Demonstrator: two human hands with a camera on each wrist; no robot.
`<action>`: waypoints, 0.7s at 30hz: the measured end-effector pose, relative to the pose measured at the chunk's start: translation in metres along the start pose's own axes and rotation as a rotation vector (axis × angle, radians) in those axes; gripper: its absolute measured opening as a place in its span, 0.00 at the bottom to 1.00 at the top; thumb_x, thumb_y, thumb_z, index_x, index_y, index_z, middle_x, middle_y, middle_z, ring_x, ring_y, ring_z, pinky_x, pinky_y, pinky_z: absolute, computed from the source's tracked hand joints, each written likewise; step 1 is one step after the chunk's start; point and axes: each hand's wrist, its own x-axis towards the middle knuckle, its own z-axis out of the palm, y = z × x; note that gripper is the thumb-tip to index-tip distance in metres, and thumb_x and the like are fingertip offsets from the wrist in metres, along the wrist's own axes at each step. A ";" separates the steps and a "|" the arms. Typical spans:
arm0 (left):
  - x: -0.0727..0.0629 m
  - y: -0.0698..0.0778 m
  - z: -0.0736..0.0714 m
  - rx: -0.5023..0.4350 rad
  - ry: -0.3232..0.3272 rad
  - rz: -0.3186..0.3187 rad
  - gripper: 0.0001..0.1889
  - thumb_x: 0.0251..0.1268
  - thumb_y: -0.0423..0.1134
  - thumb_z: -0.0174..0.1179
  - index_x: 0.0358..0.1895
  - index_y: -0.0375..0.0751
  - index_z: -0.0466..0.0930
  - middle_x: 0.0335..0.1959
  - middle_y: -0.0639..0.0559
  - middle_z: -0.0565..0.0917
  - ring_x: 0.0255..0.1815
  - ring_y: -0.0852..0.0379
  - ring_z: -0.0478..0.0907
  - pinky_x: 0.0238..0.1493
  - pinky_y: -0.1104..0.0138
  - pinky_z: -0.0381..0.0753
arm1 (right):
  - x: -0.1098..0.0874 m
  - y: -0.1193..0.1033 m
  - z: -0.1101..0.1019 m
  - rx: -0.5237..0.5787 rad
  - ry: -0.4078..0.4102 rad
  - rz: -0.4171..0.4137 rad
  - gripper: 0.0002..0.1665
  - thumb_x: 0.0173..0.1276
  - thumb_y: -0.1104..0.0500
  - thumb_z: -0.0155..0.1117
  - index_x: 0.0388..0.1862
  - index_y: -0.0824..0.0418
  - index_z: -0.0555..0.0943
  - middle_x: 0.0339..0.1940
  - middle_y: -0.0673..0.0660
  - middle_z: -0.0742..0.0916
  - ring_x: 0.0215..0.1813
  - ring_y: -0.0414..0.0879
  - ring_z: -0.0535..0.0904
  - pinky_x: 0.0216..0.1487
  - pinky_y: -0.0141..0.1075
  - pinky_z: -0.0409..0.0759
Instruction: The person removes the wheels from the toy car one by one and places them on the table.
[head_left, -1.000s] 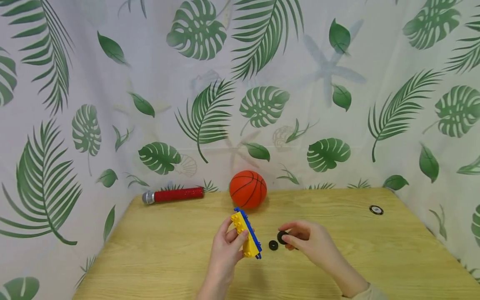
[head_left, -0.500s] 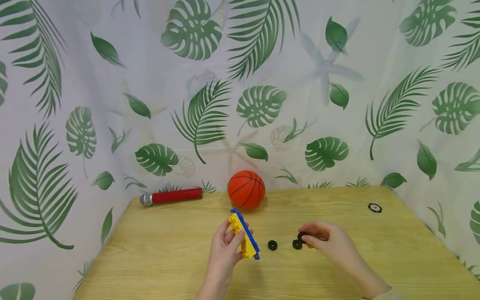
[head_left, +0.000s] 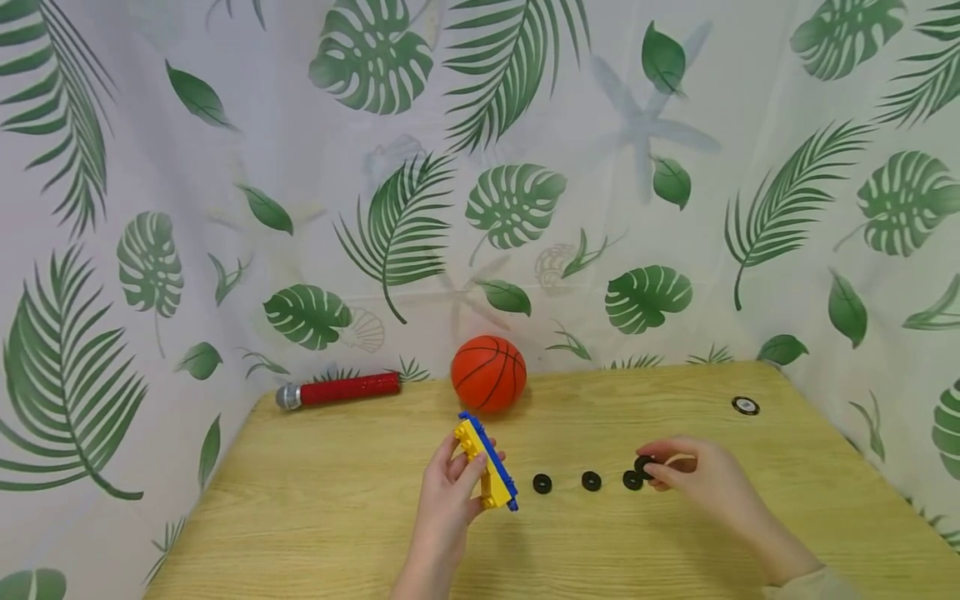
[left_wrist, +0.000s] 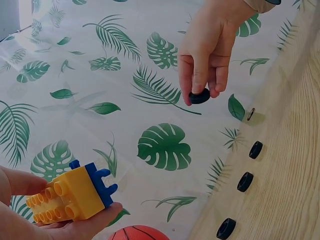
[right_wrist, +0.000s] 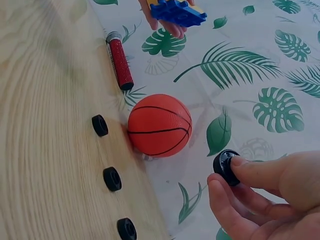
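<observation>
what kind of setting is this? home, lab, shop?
Most likely a staged recording corner, not a lived-in room: a leaf-print curtain walls off a bare wooden table, which carries only props: a toy basketball, a red toy microphone and small black wheels.

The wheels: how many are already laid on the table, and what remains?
Three black wheels lie in a row on the table. The right hand pinches a fourth wheel above the row's end. The left hand holds the block, wheelless.
</observation>
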 end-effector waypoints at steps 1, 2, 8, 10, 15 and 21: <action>0.000 0.000 0.000 -0.001 0.001 0.000 0.33 0.78 0.35 0.49 0.79 0.37 0.45 0.68 0.37 0.74 0.65 0.43 0.76 0.55 0.46 0.81 | 0.000 0.002 -0.002 0.002 0.002 -0.003 0.18 0.69 0.62 0.65 0.56 0.69 0.81 0.42 0.62 0.87 0.33 0.40 0.87 0.37 0.35 0.86; -0.001 0.000 -0.001 -0.004 0.000 0.000 0.33 0.78 0.35 0.49 0.79 0.37 0.45 0.68 0.37 0.73 0.66 0.43 0.76 0.55 0.46 0.81 | 0.001 0.004 -0.003 -0.001 0.005 -0.006 0.19 0.69 0.63 0.65 0.56 0.69 0.81 0.41 0.62 0.87 0.33 0.41 0.87 0.37 0.35 0.86; -0.001 0.001 -0.003 -0.002 0.000 0.010 0.33 0.78 0.35 0.49 0.79 0.36 0.45 0.69 0.36 0.73 0.66 0.42 0.76 0.55 0.47 0.82 | 0.004 0.017 -0.011 -0.021 0.030 0.000 0.17 0.69 0.66 0.64 0.56 0.70 0.80 0.39 0.61 0.86 0.34 0.44 0.88 0.37 0.37 0.87; -0.001 0.002 -0.004 0.005 0.001 0.017 0.32 0.78 0.35 0.49 0.78 0.36 0.46 0.69 0.36 0.73 0.67 0.42 0.75 0.55 0.47 0.82 | 0.006 0.023 -0.013 -0.029 0.034 -0.008 0.16 0.69 0.67 0.63 0.54 0.71 0.80 0.40 0.62 0.86 0.33 0.45 0.88 0.36 0.37 0.87; -0.002 0.003 -0.004 0.005 0.005 0.018 0.32 0.78 0.35 0.49 0.78 0.36 0.46 0.69 0.36 0.73 0.67 0.41 0.75 0.55 0.48 0.82 | 0.011 0.038 -0.020 -0.056 0.036 -0.001 0.15 0.69 0.68 0.63 0.53 0.74 0.80 0.41 0.65 0.87 0.34 0.48 0.88 0.35 0.37 0.87; -0.001 0.003 -0.005 0.006 0.025 0.005 0.32 0.78 0.35 0.48 0.78 0.36 0.46 0.69 0.36 0.72 0.66 0.42 0.75 0.56 0.48 0.82 | 0.018 0.053 -0.024 -0.143 0.028 0.019 0.18 0.67 0.63 0.68 0.53 0.71 0.81 0.41 0.63 0.87 0.35 0.47 0.87 0.35 0.36 0.86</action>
